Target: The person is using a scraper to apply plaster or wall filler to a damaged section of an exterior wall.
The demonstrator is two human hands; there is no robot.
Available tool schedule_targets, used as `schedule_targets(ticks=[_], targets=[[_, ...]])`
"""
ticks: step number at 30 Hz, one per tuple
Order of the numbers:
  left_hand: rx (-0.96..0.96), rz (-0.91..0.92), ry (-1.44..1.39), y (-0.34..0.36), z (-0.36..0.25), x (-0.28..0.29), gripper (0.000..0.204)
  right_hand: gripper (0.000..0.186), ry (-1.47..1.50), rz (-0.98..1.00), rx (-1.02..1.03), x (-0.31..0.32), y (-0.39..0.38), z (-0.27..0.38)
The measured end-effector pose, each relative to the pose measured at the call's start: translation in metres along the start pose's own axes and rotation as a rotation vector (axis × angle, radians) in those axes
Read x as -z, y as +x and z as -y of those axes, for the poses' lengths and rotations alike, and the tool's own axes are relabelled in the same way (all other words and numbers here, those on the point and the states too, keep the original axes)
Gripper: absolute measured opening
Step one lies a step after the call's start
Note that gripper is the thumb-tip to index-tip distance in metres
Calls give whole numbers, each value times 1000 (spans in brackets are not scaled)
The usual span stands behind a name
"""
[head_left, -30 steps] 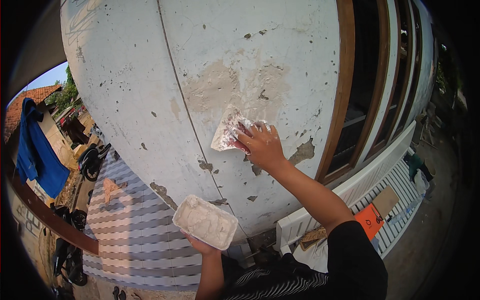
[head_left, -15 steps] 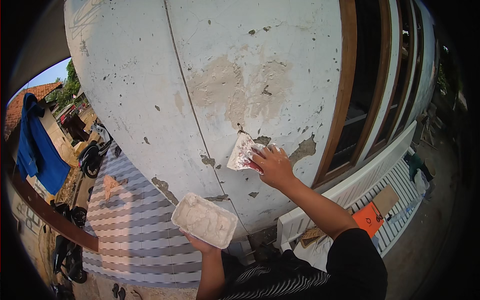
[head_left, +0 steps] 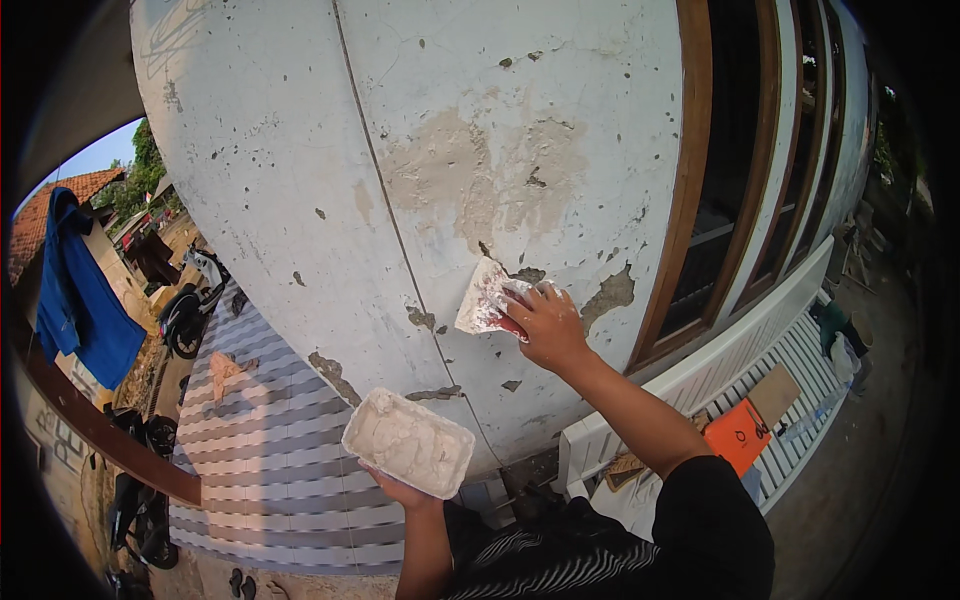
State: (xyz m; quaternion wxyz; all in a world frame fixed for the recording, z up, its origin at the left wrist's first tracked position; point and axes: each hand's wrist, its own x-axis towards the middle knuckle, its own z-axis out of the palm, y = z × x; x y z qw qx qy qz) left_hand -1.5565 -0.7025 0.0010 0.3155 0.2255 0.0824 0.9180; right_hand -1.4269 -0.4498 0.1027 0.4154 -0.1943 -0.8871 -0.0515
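My right hand (head_left: pixel 552 328) is closed round a putty knife (head_left: pixel 485 300) with a wide blade smeared white and a red handle. The blade is at the pale, chipped wall (head_left: pixel 300 160), just under a beige filled patch (head_left: pixel 440 165); whether its edge touches the wall I cannot tell. Bare grey spots show near it, one (head_left: pixel 610 295) to the right of my hand. Lower left, my left hand (head_left: pixel 398 488) holds up a white rectangular tub (head_left: pixel 352 440) from beneath. Beige putty (head_left: pixel 405 440) fills much of it, and the fingers under it are mostly hidden.
A white slatted bench (head_left: pixel 640 415) runs along the wall at right, bearing an orange item (head_left: pixel 738 437) and cardboard (head_left: pixel 773 396). Brown-framed windows (head_left: pixel 690 180) stand above it. Left are a tiled floor (head_left: pixel 260 450), a hanging blue garment (head_left: pixel 85 300) and parked motorbikes (head_left: pixel 185 318).
The putty knife has turned slightly and shifted a little up the wall in my right hand. The tub in my left hand stays almost where it was.
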Motion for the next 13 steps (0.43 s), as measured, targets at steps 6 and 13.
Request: schedule_targets(ticks=[6, 13], targets=[[23, -39, -58, 0, 0, 6, 71, 48, -14, -226, 30, 46, 40, 0], [41, -11, -122, 0, 2, 1, 74, 57, -91, -217, 11, 6, 72, -5]])
